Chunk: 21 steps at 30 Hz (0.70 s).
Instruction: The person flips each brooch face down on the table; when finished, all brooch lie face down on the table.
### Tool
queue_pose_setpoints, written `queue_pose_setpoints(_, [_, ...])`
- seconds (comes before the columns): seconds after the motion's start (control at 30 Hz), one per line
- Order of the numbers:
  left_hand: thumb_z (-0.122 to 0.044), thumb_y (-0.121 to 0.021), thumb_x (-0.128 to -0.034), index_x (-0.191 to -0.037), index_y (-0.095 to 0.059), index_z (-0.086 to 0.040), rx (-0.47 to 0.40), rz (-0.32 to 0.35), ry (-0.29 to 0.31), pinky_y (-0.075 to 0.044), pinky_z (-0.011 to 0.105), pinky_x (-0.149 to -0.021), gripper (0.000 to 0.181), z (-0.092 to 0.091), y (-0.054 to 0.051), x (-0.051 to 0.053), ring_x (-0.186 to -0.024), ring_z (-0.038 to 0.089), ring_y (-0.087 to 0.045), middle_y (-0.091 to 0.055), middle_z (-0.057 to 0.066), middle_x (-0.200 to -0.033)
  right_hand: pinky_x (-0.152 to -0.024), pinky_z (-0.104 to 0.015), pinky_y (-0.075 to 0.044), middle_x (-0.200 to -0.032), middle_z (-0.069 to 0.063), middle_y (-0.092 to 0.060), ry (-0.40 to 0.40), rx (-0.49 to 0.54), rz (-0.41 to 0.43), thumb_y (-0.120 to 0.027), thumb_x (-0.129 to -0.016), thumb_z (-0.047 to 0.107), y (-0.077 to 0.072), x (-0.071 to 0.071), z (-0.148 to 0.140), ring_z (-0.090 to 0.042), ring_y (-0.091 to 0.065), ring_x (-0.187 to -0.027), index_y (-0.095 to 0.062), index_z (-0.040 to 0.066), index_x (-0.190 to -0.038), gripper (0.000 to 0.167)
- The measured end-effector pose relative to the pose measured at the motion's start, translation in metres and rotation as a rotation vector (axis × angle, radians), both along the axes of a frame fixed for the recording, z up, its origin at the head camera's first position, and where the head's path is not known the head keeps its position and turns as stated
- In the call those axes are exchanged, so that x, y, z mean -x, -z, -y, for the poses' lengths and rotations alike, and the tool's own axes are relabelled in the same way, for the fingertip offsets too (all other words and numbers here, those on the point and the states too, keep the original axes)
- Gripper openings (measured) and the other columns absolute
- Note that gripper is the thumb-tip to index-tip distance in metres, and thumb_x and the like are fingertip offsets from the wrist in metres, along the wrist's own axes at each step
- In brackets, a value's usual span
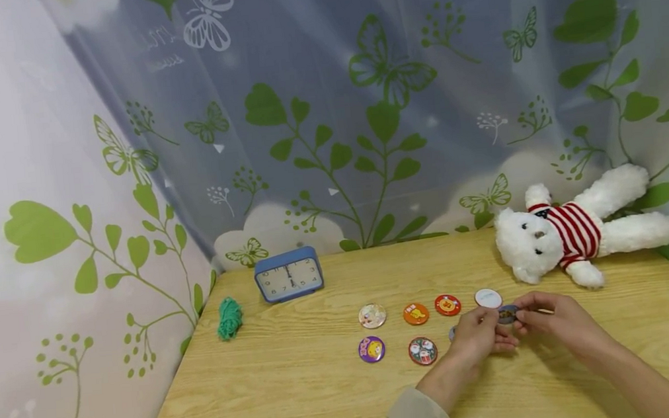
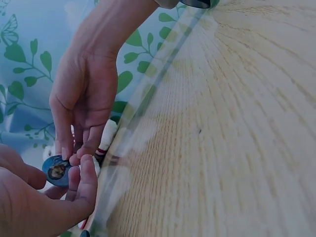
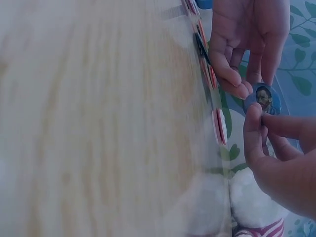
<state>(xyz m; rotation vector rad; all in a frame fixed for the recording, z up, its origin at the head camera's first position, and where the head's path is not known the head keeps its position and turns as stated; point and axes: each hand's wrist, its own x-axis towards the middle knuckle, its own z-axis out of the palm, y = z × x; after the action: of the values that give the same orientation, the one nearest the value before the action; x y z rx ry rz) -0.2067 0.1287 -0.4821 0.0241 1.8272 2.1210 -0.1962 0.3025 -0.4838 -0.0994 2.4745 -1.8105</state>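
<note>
A round blue button badge (image 1: 507,315) with a printed portrait is held in the air between both hands. My left hand (image 1: 476,337) pinches its left edge. Thumb and fingertips of my right hand (image 1: 559,323) grip the opposite edge. In the right wrist view the portrait on the badge (image 3: 268,100) shows between the fingertips. Below lie more badges: a white one (image 1: 488,298), a red one (image 1: 448,304), an orange one (image 1: 416,313), a pale one (image 1: 372,315), a purple one (image 1: 372,349) and a dark red-rimmed one (image 1: 422,350). My left hand mostly hides another badge (image 1: 452,333).
A white teddy bear (image 1: 578,234) in a red-striped shirt lies at the back right of the wooden table (image 1: 290,385). A blue clock (image 1: 289,275) stands at the back left, beside a bundle of green yarn (image 1: 229,318). A patterned curtain (image 1: 316,137) hangs behind.
</note>
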Motion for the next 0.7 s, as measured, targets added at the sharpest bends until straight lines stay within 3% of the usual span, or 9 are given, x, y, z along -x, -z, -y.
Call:
queue_pose_setpoints(0.27, [-0.006, -0.057, -0.1042, -0.102, -0.071, 0.001, -0.077, 0.001, -0.018, -0.066, 0.035, -0.072, 0.016, 0.001, 0.005, 0.002, -0.074, 0.026, -0.074, -0.071, 0.014, -0.082, -0.073, -0.025, -0.060, -0.098, 0.001, -0.069, 0.015, -0.006, -0.027, -0.062, -0.101, 0.004, 0.003, -0.001, -0.002, -0.005, -0.065, -0.084, -0.063, -0.013, -0.115, 0.022])
queue_pose_setpoints(0.43, [0.003, -0.063, -0.0981, -0.105, -0.074, 0.004, -0.124, 0.001, -0.034, -0.066, 0.031, -0.073, 0.012, 0.000, 0.008, 0.001, -0.075, 0.021, -0.073, -0.073, 0.014, -0.086, -0.072, -0.025, -0.059, -0.098, 0.005, -0.069, -0.022, 0.014, -0.017, -0.060, -0.101, 0.002, 0.006, -0.002, -0.007, -0.006, -0.065, -0.084, -0.063, -0.014, -0.114, 0.021])
queue_pose_setpoints(0.7, [0.010, -0.066, -0.0922, -0.114, -0.070, 0.001, -0.137, -0.002, -0.062, -0.065, 0.026, -0.067, 0.024, 0.000, 0.010, 0.001, -0.070, 0.019, -0.072, -0.072, 0.013, -0.083, -0.071, -0.028, -0.062, -0.094, 0.005, -0.072, -0.098, 0.096, -0.016, -0.052, -0.105, 0.002, 0.007, -0.002, -0.011, -0.010, -0.068, -0.082, -0.060, -0.019, -0.116, 0.025])
